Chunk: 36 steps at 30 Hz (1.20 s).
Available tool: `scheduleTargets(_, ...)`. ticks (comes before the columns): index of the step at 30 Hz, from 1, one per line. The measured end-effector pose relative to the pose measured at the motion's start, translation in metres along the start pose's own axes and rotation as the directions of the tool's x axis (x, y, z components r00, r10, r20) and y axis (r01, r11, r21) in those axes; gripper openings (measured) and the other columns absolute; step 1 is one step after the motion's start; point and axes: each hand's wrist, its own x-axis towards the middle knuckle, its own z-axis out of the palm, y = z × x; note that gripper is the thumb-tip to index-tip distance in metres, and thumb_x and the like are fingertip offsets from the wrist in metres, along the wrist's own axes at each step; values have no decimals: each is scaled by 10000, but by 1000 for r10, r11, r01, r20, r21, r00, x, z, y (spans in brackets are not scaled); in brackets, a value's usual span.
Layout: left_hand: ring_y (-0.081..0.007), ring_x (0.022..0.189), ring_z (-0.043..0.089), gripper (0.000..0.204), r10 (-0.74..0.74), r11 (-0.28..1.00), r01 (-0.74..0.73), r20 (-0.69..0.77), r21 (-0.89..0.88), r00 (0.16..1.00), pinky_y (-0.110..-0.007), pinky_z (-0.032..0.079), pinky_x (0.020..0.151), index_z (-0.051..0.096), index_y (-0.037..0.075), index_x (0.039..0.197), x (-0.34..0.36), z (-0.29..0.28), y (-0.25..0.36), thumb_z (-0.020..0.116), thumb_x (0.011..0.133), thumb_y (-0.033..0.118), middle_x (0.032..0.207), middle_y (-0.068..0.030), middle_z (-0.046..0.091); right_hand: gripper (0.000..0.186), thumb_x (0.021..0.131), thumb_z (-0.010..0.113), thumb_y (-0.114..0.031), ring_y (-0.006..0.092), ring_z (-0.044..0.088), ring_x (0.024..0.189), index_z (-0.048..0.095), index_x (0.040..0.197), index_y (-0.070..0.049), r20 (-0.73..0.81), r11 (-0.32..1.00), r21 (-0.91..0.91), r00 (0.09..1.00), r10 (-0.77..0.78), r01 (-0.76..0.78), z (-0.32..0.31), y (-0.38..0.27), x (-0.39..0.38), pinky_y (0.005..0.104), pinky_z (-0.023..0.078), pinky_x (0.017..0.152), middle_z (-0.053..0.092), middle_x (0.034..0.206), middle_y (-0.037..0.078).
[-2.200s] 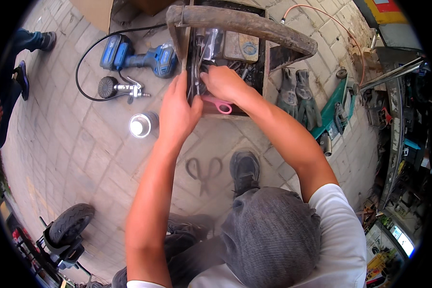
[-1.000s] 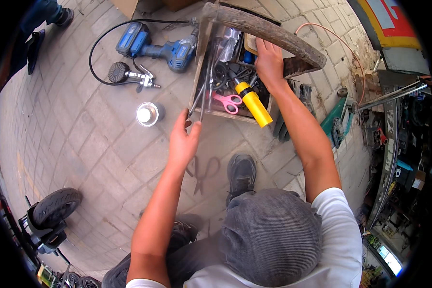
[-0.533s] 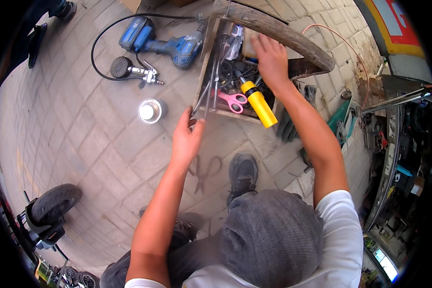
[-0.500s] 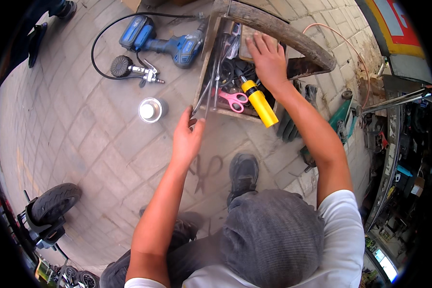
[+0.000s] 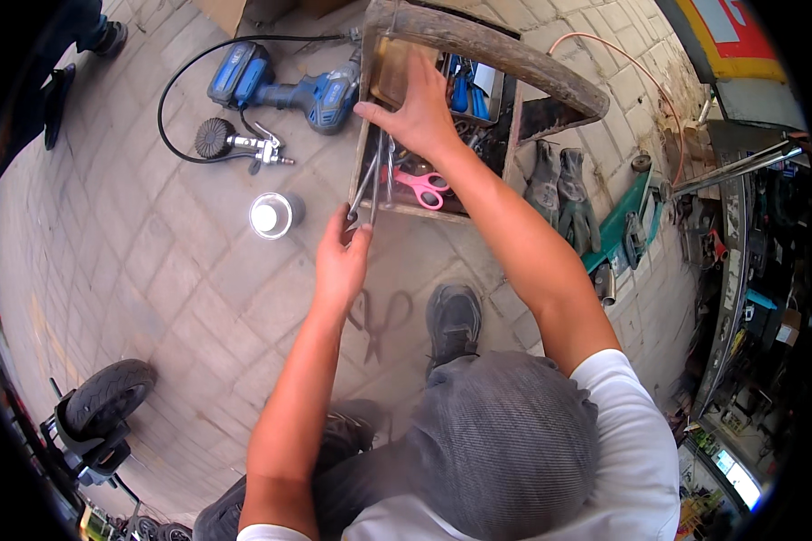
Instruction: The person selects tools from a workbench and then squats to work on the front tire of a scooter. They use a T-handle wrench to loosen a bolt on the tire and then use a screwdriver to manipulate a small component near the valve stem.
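My left hand (image 5: 341,263) is closed around the lower ends of several thin metal rods (image 5: 364,191), which lean over the near left edge of a wooden toolbox (image 5: 424,214). Inside the box, my right hand (image 5: 421,110) rests with outstretched fingers against a brown block-like piece (image 5: 391,72), its thumb reaching over the left wall. Pink-handled scissors (image 5: 427,189) lie in the near part of the box. Blue-handled tools (image 5: 468,94) show in a compartment right of my right hand. My right forearm covers part of the box.
Left of the box are a blue cordless power tool (image 5: 323,97), a hosed air gauge (image 5: 257,144) and a round metal tin (image 5: 272,216). Grey gloves (image 5: 564,194) and a green tool (image 5: 624,216) lie to its right. A wheel (image 5: 108,397) stands lower left; someone's shoes show upper left.
My right hand and the brown piece have moved left across the box, uncovering the blue-handled tools. The yellow cylindrical tool is out of sight. My left hand still grips the rods.
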Motion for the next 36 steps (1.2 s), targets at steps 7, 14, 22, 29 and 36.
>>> scheduleTargets(7, -246, 1207, 497, 570, -43, 997, 45, 35, -60, 998, -344, 356, 1030, 362, -36, 1397, -4, 2, 9, 559, 920, 206, 1316, -195, 517, 484, 798, 708, -276, 335, 589, 1026, 575, 1148, 31, 199, 952, 219, 965, 171, -214, -33, 32, -18, 376, 457, 887, 607, 1120, 194)
scheduleTargets(14, -202, 1050, 581, 587, -26, 997, 24, -18, -67, 1000, -316, 451, 901, 380, -48, 1377, -4, 3, 1, 585, 897, 221, 1217, -170, 578, 260, 819, 542, -114, 388, 618, 916, 650, 1049, -58, 417, 904, -413, 860, 293, -108, -59, 79, -13, 481, 491, 804, 653, 977, 201)
scheduleTargets(22, -226, 1102, 559, 527, -23, 988, 15, -51, -151, 998, -322, 423, 944, 436, -42, 1337, -1, 4, 9, 593, 902, 210, 1249, -180, 555, 341, 809, 468, -199, 409, 606, 1002, 671, 1052, -73, 689, 916, -364, 613, 387, -168, -48, 104, 29, 445, 478, 879, 653, 1030, 224)
scheduleTargets(29, -314, 965, 520, 439, 672, 717, -426, -386, 551, 632, -397, 422, 853, 539, 9, 1111, -16, -61, 1, 701, 706, 55, 1010, -149, 547, 428, 831, 623, -414, 314, 621, 935, 629, 1060, -52, 260, 960, -166, 929, 264, -226, -59, 84, 18, 397, 473, 837, 647, 1010, 180)
scheduleTargets(36, -396, 1189, 450, 746, 530, 531, -325, -7, 782, 848, -488, 389, 996, 437, 78, 1334, 18, -124, 3, 744, 661, 177, 1298, -207, 441, 419, 908, 642, -288, 172, 543, 927, 530, 1160, 28, 319, 976, -6, 925, 209, -218, -125, 51, -27, 304, 434, 873, 575, 1024, 100)
